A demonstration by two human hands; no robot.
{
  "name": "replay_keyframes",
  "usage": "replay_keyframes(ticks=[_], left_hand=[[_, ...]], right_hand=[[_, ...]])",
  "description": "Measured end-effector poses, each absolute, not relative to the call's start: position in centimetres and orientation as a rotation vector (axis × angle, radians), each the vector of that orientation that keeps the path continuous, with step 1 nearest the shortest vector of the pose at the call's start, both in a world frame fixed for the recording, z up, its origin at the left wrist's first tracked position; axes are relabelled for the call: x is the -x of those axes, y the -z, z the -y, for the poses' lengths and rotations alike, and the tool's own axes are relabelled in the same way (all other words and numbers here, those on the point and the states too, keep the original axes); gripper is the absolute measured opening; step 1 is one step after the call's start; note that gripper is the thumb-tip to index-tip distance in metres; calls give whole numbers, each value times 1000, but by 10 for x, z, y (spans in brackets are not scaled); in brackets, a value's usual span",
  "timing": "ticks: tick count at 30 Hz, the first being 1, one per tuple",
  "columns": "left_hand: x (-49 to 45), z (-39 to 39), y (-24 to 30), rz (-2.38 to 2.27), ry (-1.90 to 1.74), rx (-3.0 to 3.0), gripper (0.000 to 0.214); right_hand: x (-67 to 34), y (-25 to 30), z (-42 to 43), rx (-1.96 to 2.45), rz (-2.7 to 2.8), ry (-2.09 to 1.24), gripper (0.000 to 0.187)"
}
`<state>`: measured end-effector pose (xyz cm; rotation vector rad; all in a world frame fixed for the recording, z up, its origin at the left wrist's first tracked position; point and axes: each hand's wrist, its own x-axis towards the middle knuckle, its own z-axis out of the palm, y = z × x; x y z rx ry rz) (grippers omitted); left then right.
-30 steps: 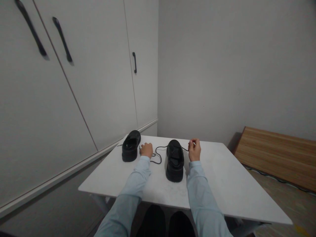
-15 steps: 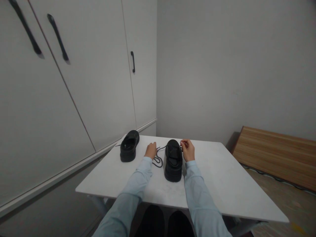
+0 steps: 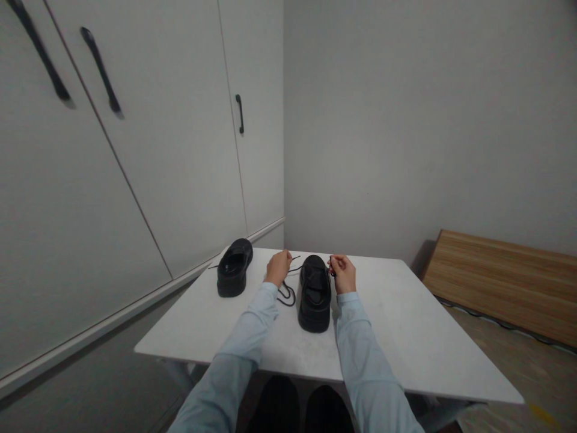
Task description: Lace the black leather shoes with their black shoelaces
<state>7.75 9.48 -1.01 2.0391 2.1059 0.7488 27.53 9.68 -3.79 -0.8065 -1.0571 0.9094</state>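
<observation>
A black shoe (image 3: 314, 293) stands on the white table (image 3: 396, 337) between my two hands, toe pointing away from me. Its black lace (image 3: 287, 293) runs out on both sides. My left hand (image 3: 278, 267) is closed in a pinch on the left end of the lace, just left of the shoe's toe, with slack looped on the table below it. My right hand (image 3: 343, 273) is closed on the right end of the lace, close against the shoe's right side. A second black shoe (image 3: 233, 275) sits apart, further left near the table's far corner.
White cupboard doors with black handles (image 3: 239, 113) line the left wall beside the table. A plain grey wall stands behind. A wooden board (image 3: 500, 282) lies on the floor at the right. My dark knees show under the table's near edge.
My left hand has moved right and forward to the shoe's toe and pinched the lace. My right hand has drawn in from the right against the shoe, keeping its lace end.
</observation>
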Motion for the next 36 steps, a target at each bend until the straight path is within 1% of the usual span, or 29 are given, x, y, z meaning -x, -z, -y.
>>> replay_keyframes(ticks=[3,5,7,18,23,30,36], left_hand=[[-92,-92,-7,-1749,-1064,-1959,19],[-102,-89,-14,-1585,-1149,-1911,23],[-112,-85,-18,-1515,-1184,-1912,23],[-143,-66,-15,-1408,-1292,-1887,10],[-147,-66,-14,-1307,-1296,-1849,9],[-151,-70,-10,-1317,-1346,-1794,6],[-153,-70,-7,-1247,-1359,-1727,5]], right_hand=[[-274,40,-98,778,1024,-897,30],[-274,43,-100,765,1008,-896,29],[-274,45,-102,755,990,-896,28],[-274,44,-100,793,983,-869,33],[-273,44,-99,760,968,-875,33],[-270,44,-99,740,901,-913,34],[-269,43,-98,676,786,-1000,35]])
